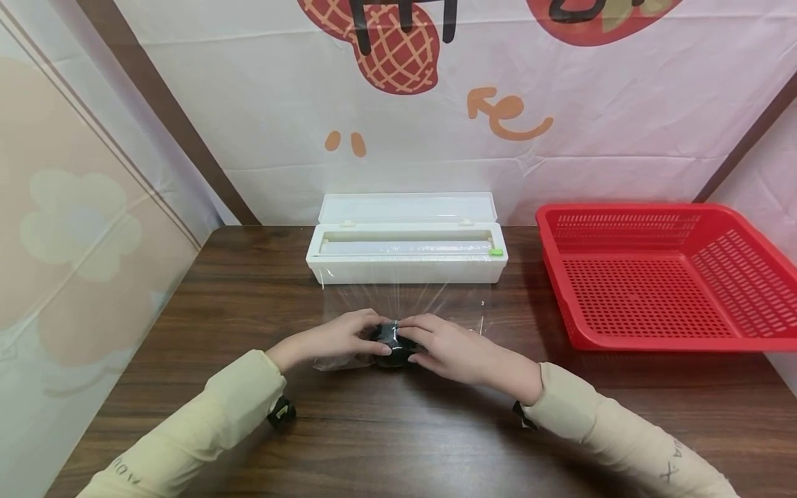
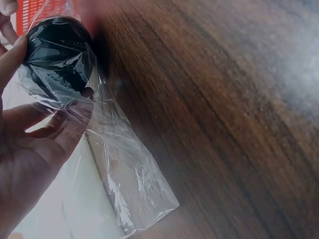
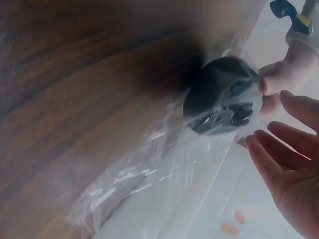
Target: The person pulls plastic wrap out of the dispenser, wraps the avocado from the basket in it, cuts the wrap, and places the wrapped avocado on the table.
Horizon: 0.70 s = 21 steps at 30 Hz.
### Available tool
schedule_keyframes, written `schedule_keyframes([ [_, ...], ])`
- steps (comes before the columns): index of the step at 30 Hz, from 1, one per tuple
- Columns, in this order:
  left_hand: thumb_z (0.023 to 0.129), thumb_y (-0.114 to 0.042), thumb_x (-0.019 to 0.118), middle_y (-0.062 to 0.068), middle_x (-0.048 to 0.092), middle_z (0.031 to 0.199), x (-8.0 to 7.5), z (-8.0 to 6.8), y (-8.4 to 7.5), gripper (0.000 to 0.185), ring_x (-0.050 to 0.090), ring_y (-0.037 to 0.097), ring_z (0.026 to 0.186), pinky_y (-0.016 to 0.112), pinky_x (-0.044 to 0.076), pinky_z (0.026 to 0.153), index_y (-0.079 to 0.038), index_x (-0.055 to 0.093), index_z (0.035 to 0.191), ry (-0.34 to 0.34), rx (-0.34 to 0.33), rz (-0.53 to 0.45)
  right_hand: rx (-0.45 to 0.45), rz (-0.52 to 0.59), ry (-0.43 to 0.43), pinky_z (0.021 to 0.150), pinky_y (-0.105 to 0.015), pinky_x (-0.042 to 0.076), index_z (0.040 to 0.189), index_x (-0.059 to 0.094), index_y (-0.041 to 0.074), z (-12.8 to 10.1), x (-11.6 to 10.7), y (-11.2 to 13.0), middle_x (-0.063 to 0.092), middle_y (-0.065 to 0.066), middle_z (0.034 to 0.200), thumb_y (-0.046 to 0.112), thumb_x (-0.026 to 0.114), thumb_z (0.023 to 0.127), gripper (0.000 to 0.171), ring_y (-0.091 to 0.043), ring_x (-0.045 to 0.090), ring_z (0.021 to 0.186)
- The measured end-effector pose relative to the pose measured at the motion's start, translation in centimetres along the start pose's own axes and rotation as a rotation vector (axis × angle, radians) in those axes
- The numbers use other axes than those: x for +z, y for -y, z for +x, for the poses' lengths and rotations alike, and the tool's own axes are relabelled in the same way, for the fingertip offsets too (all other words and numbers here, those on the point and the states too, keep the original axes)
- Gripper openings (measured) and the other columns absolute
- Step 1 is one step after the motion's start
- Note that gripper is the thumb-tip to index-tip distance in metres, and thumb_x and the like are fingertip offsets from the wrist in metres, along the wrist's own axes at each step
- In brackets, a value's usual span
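A dark, glossy round object (image 1: 387, 340) lies under clear plastic wrap near the middle of the table, in front of a white wrap dispenser (image 1: 407, 270). My left hand (image 1: 345, 337) holds the object from its left, thumb at the near side and fingers behind. In the left wrist view, the wrap (image 2: 134, 189) drapes over those fingers and trails past them. From the other side, my right hand (image 1: 457, 349) reaches to the object with lightly bent fingers. The right wrist view shows its fingertips (image 3: 254, 139) close to the wrapped object (image 3: 222, 97), spread apart.
The dispenser's clear lid (image 1: 407, 207) stands raised at the back, with a green slider (image 1: 496, 252) on its front edge. A red plastic basket (image 1: 560, 304) sits on the right of the brown wooden table (image 1: 249, 277). A printed cloth (image 1: 261, 90) hangs behind.
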<state>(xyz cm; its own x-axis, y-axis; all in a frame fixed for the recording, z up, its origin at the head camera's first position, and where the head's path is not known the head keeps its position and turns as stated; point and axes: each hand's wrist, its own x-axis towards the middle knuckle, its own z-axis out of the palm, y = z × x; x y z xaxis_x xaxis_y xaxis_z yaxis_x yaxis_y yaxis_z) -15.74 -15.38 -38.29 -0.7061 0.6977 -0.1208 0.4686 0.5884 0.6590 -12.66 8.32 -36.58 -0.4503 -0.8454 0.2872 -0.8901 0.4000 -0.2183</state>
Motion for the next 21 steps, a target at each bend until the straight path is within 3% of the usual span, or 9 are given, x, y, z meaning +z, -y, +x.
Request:
schedule_keyframes([
  [10, 0.081, -0.035, 0.067, 0.004, 0.058, 0.103, 0.0, 0.0, -0.3, 0.054, 0.052, 0.013, 0.088, 0.026, 0.044, 0.077, 0.0, 0.056, 0.12, -0.024, -0.01, 0.055, -0.008, 0.007, 0.012, 0.094, -0.031, 0.044, 0.118, 0.055, -0.002, 0.2, 1.0, -0.3, 0.052, -0.013, 0.123, 0.013, 0.065, 0.084, 0.039, -0.023, 0.049, 0.113],
  [15, 0.08, -0.035, 0.068, 0.012, 0.055, 0.114, -0.1, -0.6, -1.4, 0.062, 0.054, 0.022, 0.101, 0.036, 0.045, 0.087, 0.005, 0.051, 0.124, -0.147, 0.026, 0.196, -0.009, 0.008, 0.013, 0.094, -0.03, 0.043, 0.118, 0.055, -0.001, 0.2, 1.2, -0.5, 0.052, -0.011, 0.123, 0.015, 0.064, 0.084, 0.038, -0.022, 0.049, 0.114],
  [21, 0.081, -0.027, 0.069, 0.006, 0.059, 0.111, 0.0, -1.4, -3.2, 0.041, 0.054, 0.019, 0.104, 0.034, 0.046, 0.089, -0.002, 0.06, 0.113, -0.291, 0.152, 0.357, -0.013, 0.001, -0.001, 0.093, -0.031, 0.044, 0.118, 0.055, -0.002, 0.2, 1.3, -0.7, 0.053, -0.012, 0.122, 0.015, 0.065, 0.084, 0.04, -0.023, 0.05, 0.112],
])
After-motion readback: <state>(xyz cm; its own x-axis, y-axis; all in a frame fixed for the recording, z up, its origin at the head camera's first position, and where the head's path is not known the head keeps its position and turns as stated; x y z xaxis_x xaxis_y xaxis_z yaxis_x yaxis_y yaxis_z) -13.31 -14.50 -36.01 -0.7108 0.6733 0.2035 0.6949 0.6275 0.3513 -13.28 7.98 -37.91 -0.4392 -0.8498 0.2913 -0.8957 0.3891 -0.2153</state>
